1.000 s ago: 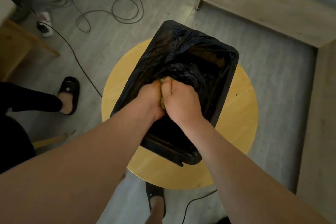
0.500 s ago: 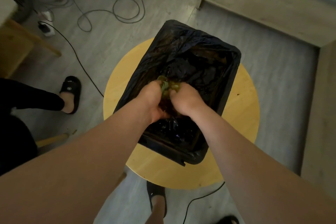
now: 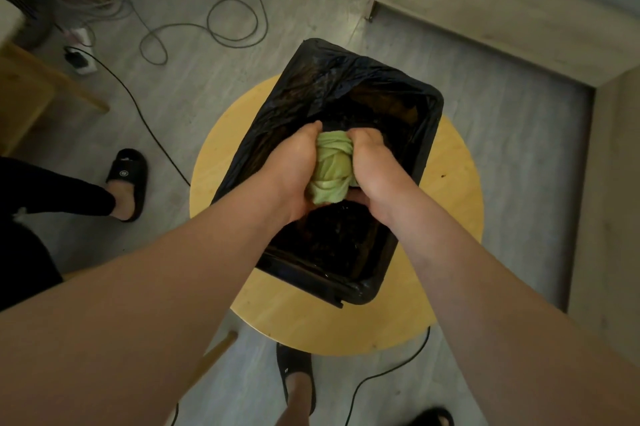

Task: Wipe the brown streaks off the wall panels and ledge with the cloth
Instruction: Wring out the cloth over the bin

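Observation:
A light green cloth [image 3: 330, 167], bunched into a twisted wad, sits between my two hands over a black tub [image 3: 405, 245] lined with a black plastic bag. My left hand [image 3: 289, 166] grips the cloth's left side and my right hand [image 3: 375, 171] grips its right side. The tub holds dark wet liquid below the cloth. A pale wooden ledge [image 3: 485, 31] runs along the wall at the upper right; no streaks can be made out on it from here.
The tub stands on a round yellow wooden stool [image 3: 446, 218]. Cables [image 3: 207, 24] loop over the grey floor at the upper left, near a power strip [image 3: 81, 62]. Another person's foot in a black slipper [image 3: 126, 180] is at the left; my own slippered foot [image 3: 296, 380] shows below the stool.
My hands have drawn apart and lifted a little, and the green cloth, almost hidden between my fists before, now shows as a twisted wad between them.

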Available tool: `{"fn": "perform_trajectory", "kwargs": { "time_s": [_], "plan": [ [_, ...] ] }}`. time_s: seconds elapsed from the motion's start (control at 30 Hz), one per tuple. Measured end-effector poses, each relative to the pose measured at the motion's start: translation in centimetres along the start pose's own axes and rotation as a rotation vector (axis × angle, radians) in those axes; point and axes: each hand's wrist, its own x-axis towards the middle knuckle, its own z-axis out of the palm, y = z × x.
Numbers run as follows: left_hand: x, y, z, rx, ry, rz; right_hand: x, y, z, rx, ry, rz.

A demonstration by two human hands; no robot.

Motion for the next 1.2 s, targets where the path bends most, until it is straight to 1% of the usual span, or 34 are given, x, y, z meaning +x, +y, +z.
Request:
{"fn": "perform_trajectory", "kwargs": {
  "time_s": [0.07,0.13,0.2,0.23,0.27,0.3,0.37,0.43,0.5,0.57,0.63,0.7,0.77,0.83,0.9,0.97,1.03,1.13,1.2],
  "plan": [
    [-0.3,0.4,0.1,-0.063,-0.078,-0.043,0.0,0.3,-0.2,0.001,-0.008,-0.037],
    [-0.3,0.5,0.1,-0.071,-0.099,-0.052,-0.1,0.1,-0.2,0.057,-0.018,-0.027],
    [-0.3,0.7,0.3,-0.054,-0.086,-0.024,-0.4,0.1,-0.1,0.121,-0.061,0.033],
    [-0.3,0.8,0.5,-0.033,-0.057,-0.002,-0.7,0.1,0.0,0.128,-0.069,0.036],
    [-0.2,0.9,0.7,-0.010,-0.026,0.021,-0.6,0.2,0.2,0.095,-0.058,-0.006],
    [-0.1,0.9,0.7,0.025,0.002,0.036,-0.6,0.3,0.3,0.028,-0.030,-0.068],
    [0.2,0.8,0.5,0.091,0.030,0.034,-0.9,0.4,0.2,-0.148,0.083,-0.221],
    [0.2,0.8,0.2,0.139,0.003,-0.007,-1.1,0.4,0.1,-0.239,0.159,-0.349],
    [-0.2,1.0,-0.2,0.147,-0.051,-0.076,-1.3,0.6,0.0,-0.314,0.152,-0.481],
    [-0.7,1.3,-0.3,0.129,-0.100,-0.168,-1.4,0.9,-0.3,-0.458,0.114,-0.707],
    [-1.2,1.6,-0.8,0.085,-0.138,-0.233,-1.4,1.3,-0.6,-0.577,0.039,-0.902],
    [-1.5,1.6,-0.9,0.036,-0.163,-0.253,-1.2,1.6,-0.8,-0.702,0.012,-1.019],
    [-1.6,1.4,-0.4,0.009,-0.185,-0.235,-0.9,1.7,-0.6,-0.791,0.052,-1.087],
    [-1.7,1.2,0.2,-0.005,-0.191,-0.208,-0.8,1.2,-0.2,-0.719,0.063,-1.055],
    [-1.6,0.9,0.8,-0.025,-0.184,-0.205,-0.6,0.5,0.2,-0.546,0.084,-0.932],
    [-1.4,0.5,1.4,-0.077,-0.121,-0.191,-0.3,0.1,0.7,-0.429,0.154,-0.837],
    [-1.3,0.3,2.0,-0.116,-0.024,-0.108,0.0,0.1,1.3,-0.386,0.214,-0.784],
    [-0.4,0.7,2.3,-0.064,0.116,0.027,0.3,-0.4,2.0,-0.306,0.292,-0.709],
    [0.4,0.9,2.2,0.000,0.157,0.098,0.6,-0.7,2.1,-0.229,0.310,-0.635]
  ]
}}
